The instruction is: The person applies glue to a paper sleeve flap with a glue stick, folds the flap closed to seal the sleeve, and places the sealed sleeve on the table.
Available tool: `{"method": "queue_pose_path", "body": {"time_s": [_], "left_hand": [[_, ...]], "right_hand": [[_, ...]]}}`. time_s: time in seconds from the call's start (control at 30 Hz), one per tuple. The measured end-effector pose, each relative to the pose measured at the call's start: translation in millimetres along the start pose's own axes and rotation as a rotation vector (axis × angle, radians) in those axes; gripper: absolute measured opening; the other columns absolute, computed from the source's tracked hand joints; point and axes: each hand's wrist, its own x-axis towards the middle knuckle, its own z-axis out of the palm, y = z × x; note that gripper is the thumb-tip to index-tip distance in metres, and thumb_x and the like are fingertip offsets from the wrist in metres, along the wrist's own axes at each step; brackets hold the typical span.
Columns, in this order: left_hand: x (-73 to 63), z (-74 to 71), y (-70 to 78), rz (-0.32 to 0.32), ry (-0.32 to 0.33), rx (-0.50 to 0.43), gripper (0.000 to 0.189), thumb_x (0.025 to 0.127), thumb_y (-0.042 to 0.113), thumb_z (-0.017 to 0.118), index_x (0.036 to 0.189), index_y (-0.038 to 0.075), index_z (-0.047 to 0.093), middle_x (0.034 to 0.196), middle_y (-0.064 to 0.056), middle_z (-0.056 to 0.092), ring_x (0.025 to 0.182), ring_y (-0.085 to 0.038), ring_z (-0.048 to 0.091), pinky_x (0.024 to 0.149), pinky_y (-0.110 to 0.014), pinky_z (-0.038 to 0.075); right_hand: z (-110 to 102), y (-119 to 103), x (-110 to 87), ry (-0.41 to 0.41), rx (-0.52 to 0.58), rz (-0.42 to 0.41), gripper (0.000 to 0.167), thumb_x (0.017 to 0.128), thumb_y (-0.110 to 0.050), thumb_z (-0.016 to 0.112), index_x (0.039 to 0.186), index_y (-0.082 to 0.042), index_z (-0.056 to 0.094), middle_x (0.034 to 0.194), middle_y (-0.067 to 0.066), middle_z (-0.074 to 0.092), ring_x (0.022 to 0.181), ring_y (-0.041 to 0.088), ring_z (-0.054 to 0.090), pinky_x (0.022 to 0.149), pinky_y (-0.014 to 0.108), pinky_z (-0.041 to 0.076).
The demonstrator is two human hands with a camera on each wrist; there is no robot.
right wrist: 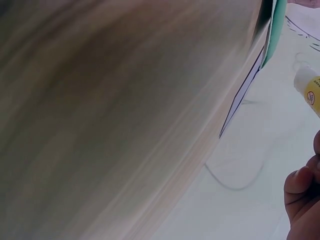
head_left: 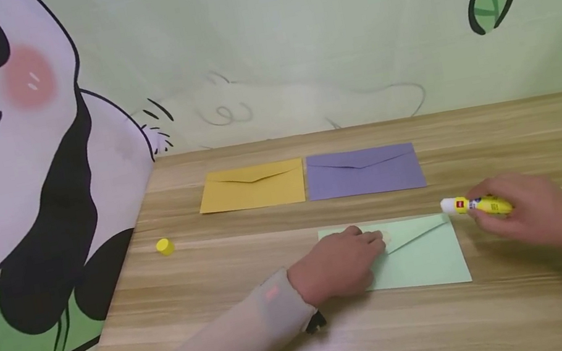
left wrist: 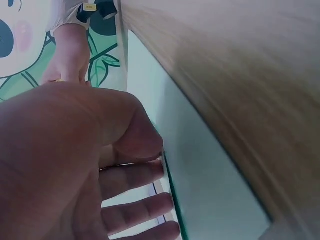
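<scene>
A pale green envelope point(head_left: 426, 263) lies on the table with its flap toward the far side. My left hand point(head_left: 338, 262) rests on the left part of this envelope, its fingertips at the flap and covering that side. In the left wrist view, the fingers point(left wrist: 135, 180) stretch out along the envelope's edge. My right hand point(head_left: 533, 212) grips a yellow glue stick point(head_left: 492, 205) between thumb and fingers. Its white tip points left, right at the envelope's upper right corner. In the right wrist view, the glue stick point(right wrist: 312, 90) is only partly visible.
Behind the green envelope, a yellow envelope point(head_left: 252, 190) and a purple envelope point(head_left: 366, 176) lie side by side. A small yellow cap point(head_left: 164, 246) sits near the left edge of the wooden table point(head_left: 249, 250). A cloth with a printed panda point(head_left: 61, 176) hangs behind.
</scene>
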Motion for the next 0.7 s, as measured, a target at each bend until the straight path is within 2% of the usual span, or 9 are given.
{"method": "queue_pose_path", "body": {"time_s": [0.17, 0.27, 0.37, 0.5, 0.6, 0.7], "left_hand": [[2.1, 4.4, 3.0, 0.001, 0.026, -0.003, 0.054, 0.087, 0.012, 0.058, 0.139, 0.023, 0.054, 0.126, 0.008, 0.06, 0.096, -0.019, 0.057, 0.049, -0.026, 0.046], [6.3, 5.0, 5.4, -0.003, 0.012, 0.033, 0.054, 0.086, 0.012, 0.057, 0.139, 0.025, 0.054, 0.118, 0.008, 0.058, 0.087, -0.018, 0.051, 0.041, -0.025, 0.039], [11.4, 0.2, 7.0, -0.022, -0.039, 0.02, 0.05, 0.086, 0.013, 0.057, 0.135, 0.026, 0.058, 0.115, 0.007, 0.056, 0.087, -0.018, 0.048, 0.044, -0.025, 0.039], [18.8, -7.1, 8.2, -0.039, -0.086, -0.017, 0.043, 0.089, 0.013, 0.054, 0.131, 0.022, 0.061, 0.125, 0.009, 0.056, 0.1, -0.016, 0.051, 0.052, -0.028, 0.045], [22.9, -8.6, 9.4, -0.04, -0.099, -0.009, 0.04, 0.091, 0.015, 0.052, 0.13, 0.021, 0.061, 0.131, 0.011, 0.057, 0.105, -0.014, 0.053, 0.055, -0.028, 0.047], [25.2, -7.4, 11.1, -0.035, -0.101, 0.026, 0.04, 0.091, 0.017, 0.053, 0.13, 0.023, 0.058, 0.129, 0.012, 0.057, 0.102, -0.015, 0.054, 0.055, -0.028, 0.045]], "right_hand": [[0.4, -0.9, 0.0, -0.018, -0.017, 0.024, 0.029, 0.067, -0.015, 0.084, 0.093, -0.017, 0.071, 0.083, -0.008, 0.069, 0.067, 0.002, 0.052, 0.055, 0.023, 0.046], [0.6, -1.3, 0.1, -0.016, -0.016, 0.014, 0.029, 0.067, -0.016, 0.084, 0.093, -0.017, 0.072, 0.083, -0.007, 0.07, 0.067, 0.002, 0.053, 0.055, 0.026, 0.047], [1.1, -1.6, 0.6, 0.001, -0.009, -0.009, 0.03, 0.066, -0.016, 0.083, 0.093, -0.018, 0.072, 0.082, -0.007, 0.07, 0.067, 0.003, 0.054, 0.056, 0.025, 0.046], [2.2, -2.8, 1.3, 0.015, -0.003, -0.025, 0.031, 0.065, -0.015, 0.083, 0.094, -0.018, 0.072, 0.082, -0.008, 0.07, 0.067, 0.003, 0.054, 0.058, 0.022, 0.046], [1.5, -3.8, 1.1, 0.004, 0.0, -0.015, 0.03, 0.066, -0.014, 0.083, 0.094, -0.017, 0.071, 0.082, -0.007, 0.069, 0.067, 0.003, 0.053, 0.057, 0.022, 0.046], [-0.4, -3.7, -0.1, -0.012, 0.0, 0.012, 0.029, 0.067, -0.014, 0.084, 0.093, -0.017, 0.071, 0.082, -0.008, 0.069, 0.066, 0.001, 0.051, 0.056, 0.023, 0.045]]}}
